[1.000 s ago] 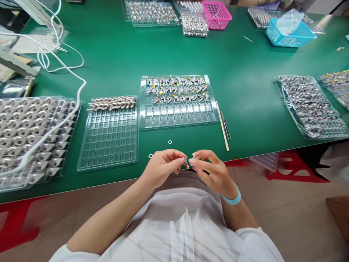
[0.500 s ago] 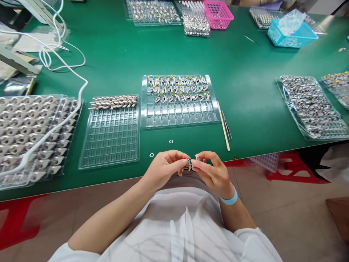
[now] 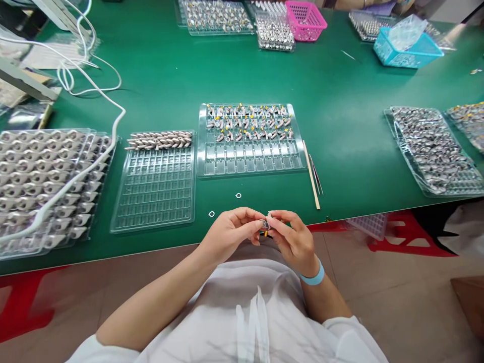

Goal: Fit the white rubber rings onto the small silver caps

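Note:
Between my fingertips, just past the table's front edge, is a small silvery part with a yellow tab [image 3: 266, 233]. My left hand [image 3: 232, 232] pinches it from the left with thumb and forefinger. From the other side, my right hand [image 3: 295, 237], with a light blue band at the wrist, closes its fingertips on the same part, which they largely cover. Two small white rings, one nearer [image 3: 212, 214] and one farther [image 3: 238, 195], lie on the green table beyond my left hand. Past them sits a clear tray [image 3: 245, 169] with rows of similar yellow-tabbed parts.
A wooden stick [image 3: 312, 176] and tweezers [image 3: 316, 174] lie right of that tray. Another clear tray [image 3: 155, 196] holds grey parts at its far end. Stacked trays [image 3: 45, 186] stand at left under a white cable [image 3: 91, 161]. At right lies a filled tray [image 3: 434, 151].
My right hand has shifted slightly left, closer to my left hand. The yellow tab now points more downward and shows more clearly. The whole view has shifted a little.

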`<state>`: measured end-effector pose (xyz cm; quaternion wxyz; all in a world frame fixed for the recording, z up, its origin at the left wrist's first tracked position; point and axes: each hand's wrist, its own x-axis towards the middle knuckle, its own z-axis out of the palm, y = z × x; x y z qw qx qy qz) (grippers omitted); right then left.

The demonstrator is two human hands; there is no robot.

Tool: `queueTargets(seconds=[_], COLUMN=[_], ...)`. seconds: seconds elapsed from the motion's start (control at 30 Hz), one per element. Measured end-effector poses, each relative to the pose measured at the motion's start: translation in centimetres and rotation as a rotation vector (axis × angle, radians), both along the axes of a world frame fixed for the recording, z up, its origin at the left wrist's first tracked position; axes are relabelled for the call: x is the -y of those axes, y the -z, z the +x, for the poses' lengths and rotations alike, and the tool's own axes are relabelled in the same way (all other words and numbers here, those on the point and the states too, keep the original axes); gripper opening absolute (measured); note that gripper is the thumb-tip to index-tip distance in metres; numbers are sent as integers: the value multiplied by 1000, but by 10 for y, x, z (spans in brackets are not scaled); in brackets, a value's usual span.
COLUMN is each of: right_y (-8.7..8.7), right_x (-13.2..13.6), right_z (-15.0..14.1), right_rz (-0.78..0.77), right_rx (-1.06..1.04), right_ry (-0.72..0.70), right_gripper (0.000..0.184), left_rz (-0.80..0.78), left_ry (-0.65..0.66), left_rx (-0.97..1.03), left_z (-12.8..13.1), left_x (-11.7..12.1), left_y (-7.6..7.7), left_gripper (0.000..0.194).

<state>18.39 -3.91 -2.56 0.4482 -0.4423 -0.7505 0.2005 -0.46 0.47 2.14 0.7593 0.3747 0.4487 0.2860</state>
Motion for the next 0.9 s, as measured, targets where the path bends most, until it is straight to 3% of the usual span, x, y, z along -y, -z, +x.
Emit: queueTargets(seconds=[0.13,0.3,0.5,0.73,0.9], right_y=[1,-1,-1,1,-1], right_x=[2,3,4,2,0], right_z=[-1,-6,-11,-8,-9], right_rz=[-35,-209,-316,-304,-331], right_rx=[-96,-220,-296,-356,-344], right_ry=[46,96,11,-91,-45], right_gripper=[35,19,22,21,13], left_rz=[-2,12,-29,-79,-44], left_ry=[7,5,-77,-77,-22], left_rx=[37,31,58,110,32], left_z=[0,2,3,0,0], left_x=[2,6,10,9,10], left_y=[2,2,4,9,5], left_gripper=[26,28,23,21,24])
